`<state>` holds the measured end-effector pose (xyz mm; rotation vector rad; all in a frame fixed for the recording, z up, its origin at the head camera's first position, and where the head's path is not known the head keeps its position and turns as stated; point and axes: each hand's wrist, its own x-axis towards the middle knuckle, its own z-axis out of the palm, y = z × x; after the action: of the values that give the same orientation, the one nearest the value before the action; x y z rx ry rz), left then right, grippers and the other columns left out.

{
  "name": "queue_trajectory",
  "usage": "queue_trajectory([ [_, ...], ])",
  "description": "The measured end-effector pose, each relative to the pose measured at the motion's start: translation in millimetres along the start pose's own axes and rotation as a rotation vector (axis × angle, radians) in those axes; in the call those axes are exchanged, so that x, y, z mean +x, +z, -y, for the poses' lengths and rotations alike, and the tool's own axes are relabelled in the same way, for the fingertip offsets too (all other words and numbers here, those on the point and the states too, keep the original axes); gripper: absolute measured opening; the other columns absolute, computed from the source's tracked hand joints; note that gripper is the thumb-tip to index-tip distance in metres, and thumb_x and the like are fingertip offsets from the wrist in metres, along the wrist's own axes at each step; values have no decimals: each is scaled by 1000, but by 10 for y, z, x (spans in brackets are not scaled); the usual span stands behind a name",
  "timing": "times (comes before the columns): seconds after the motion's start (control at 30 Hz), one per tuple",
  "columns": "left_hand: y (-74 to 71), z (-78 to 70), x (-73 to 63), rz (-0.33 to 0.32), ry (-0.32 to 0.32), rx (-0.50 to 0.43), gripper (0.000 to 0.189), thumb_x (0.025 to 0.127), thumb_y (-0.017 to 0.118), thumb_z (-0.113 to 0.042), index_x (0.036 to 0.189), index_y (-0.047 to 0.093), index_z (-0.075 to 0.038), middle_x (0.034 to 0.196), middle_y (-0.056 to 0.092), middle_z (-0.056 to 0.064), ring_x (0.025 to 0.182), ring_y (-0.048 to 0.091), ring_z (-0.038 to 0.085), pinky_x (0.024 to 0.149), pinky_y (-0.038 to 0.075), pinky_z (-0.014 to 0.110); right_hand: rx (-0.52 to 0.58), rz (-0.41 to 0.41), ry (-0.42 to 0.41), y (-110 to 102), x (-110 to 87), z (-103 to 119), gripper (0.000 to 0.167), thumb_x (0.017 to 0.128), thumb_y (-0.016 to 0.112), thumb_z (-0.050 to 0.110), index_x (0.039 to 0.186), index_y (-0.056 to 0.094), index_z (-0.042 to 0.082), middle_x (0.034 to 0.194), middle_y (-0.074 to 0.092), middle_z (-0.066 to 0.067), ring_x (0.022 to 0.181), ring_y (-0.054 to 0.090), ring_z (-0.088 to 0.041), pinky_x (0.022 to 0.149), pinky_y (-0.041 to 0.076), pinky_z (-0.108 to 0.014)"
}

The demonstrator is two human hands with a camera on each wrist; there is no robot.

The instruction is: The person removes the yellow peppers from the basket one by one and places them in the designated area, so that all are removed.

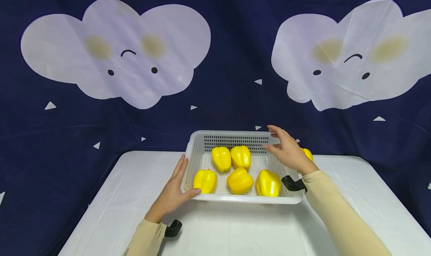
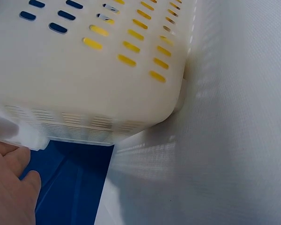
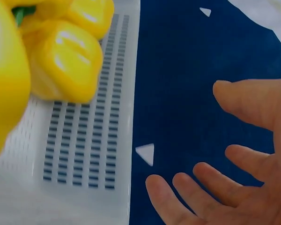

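Note:
A white slotted plastic basket [image 1: 242, 199] stands on the table with several yellow bell peppers [image 1: 268, 184] inside. My left hand [image 1: 173, 190] holds the basket at its near left corner, thumb over the rim and fingers along the outer left side. In the left wrist view, part of that hand [image 2: 11, 183] shows against the rim. Over the basket's right side is my right hand [image 1: 289, 151], fingers spread and nothing between them. The right wrist view has this hand [image 3: 239, 173] apart from the peppers [image 3: 68, 61]. Another yellow pepper [image 1: 308, 154] is partly hidden behind the right wrist.
A white cloth covers the table [image 1: 235, 233]. Behind it hangs a dark blue curtain [image 1: 235, 80] printed with pale clouds and small triangles. Each wrist wears a black strap mount [image 1: 293, 183].

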<state>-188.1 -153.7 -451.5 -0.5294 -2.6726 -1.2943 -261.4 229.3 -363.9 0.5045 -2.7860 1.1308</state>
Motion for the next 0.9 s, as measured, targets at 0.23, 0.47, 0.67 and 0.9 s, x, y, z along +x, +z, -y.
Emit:
queue_trajectory([
  [0.23,3,-7,13,2,-7,1,108,82,81,-38,161,16,-4,169,0,1,151,15,37,112,26,63,80,29,29,138,91,51,69,99,64,26,156,30,5,154,38,-22,138,42,-42,103,46,-54],
  [0.47,12,-5,16,4,-7,2,108,82,81,-38,161,16,-3,169,0,3,151,15,38,112,26,63,165,53,96,294,176,29,66,100,62,29,156,32,8,155,39,-20,140,40,-40,107,42,-56],
  [0.67,-1,1,6,-1,3,3,106,83,81,-37,160,16,-2,169,1,4,151,16,39,112,26,63,248,91,166,415,252,27,65,99,63,28,155,35,10,156,38,-20,142,36,-41,110,40,-55],
  [0.9,2,6,7,-3,12,-4,106,83,81,-38,160,17,-3,169,2,6,151,16,39,111,26,64,296,128,177,462,335,21,65,99,63,24,155,34,8,157,35,-20,142,36,-41,111,38,-54],
])
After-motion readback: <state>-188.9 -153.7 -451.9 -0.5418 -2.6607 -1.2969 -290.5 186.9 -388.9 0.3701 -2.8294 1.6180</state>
